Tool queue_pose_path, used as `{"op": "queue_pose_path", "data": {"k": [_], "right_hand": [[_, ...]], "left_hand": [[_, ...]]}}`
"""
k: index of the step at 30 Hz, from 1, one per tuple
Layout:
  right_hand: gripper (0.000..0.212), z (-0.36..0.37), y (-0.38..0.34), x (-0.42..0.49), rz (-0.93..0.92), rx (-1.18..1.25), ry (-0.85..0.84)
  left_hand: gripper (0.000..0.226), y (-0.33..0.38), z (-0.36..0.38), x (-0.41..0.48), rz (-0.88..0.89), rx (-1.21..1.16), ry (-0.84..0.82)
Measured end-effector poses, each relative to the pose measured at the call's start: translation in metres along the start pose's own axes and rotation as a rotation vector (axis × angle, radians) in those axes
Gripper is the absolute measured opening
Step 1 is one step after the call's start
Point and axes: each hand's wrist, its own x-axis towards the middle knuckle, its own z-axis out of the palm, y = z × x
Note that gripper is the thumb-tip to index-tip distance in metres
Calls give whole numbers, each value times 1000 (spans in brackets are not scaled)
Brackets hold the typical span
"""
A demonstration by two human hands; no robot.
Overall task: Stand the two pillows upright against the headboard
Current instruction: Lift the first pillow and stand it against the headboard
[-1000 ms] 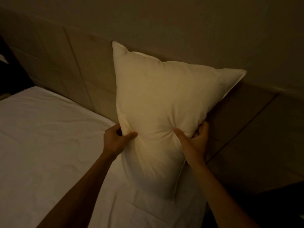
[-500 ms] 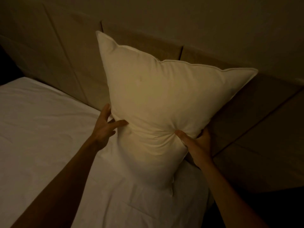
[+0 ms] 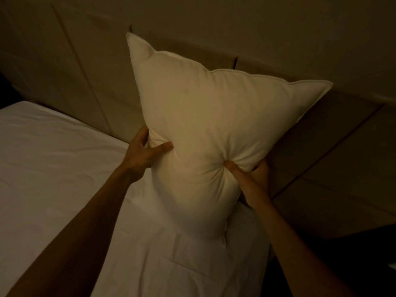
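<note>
Half a second ago the left hand (image 3: 142, 154) was open beside the pillow (image 3: 205, 133); now it is closed again on the left edge, thumb pressed into the cloth. The right hand (image 3: 251, 179) is kept pinched on the right edge. So the pillow is held from both sides, upright on the bed (image 3: 53, 168), leaning against the headboard (image 3: 90, 67). It looks cream, soft, dented at both grips, corners pointed up. A second pillow is not seen

Both arms reach forward; left hand (image 3: 143, 152) and right hand (image 3: 250, 179) clenched.

Two bare forearms, no sleeves, left hand (image 3: 142, 152) and right hand (image 3: 251, 181) ringless.
</note>
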Motion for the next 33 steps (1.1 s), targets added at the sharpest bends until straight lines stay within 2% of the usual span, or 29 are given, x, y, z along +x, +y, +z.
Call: {"op": "queue_pose_path", "data": {"k": [4,6,10,13,17,19,24,28,33], "right_hand": [[93,1,6,0,35,-9,-8],[102,1,8,1,25,-20,-5],[104,-2,2,-3,3,-92,-10],[111,-8,-10,-13,-6,-114,-19],[120,-17,-30,-36,-7,-71,-10],[119,-23,-48,-55,-8,-77,-8],[108,-35,-87,-115,-72,-120,16],[110,-18,-113,-167,-158,-145,-146],[111,34,-137,-233,-210,-207,-442]], "left_hand": [[78,-14,0,2,-17,3,21],[80,-14,0,4,-12,1,30],[81,-9,-5,-1,-11,66,11],[102,0,-16,-15,10,175,-36],[124,19,-28,-49,-23,242,-11],[129,30,-34,-71,-11,283,-4],[124,59,-53,-141,55,366,49],[125,78,-91,-204,73,395,118],[118,84,-163,-281,56,489,346]]}}
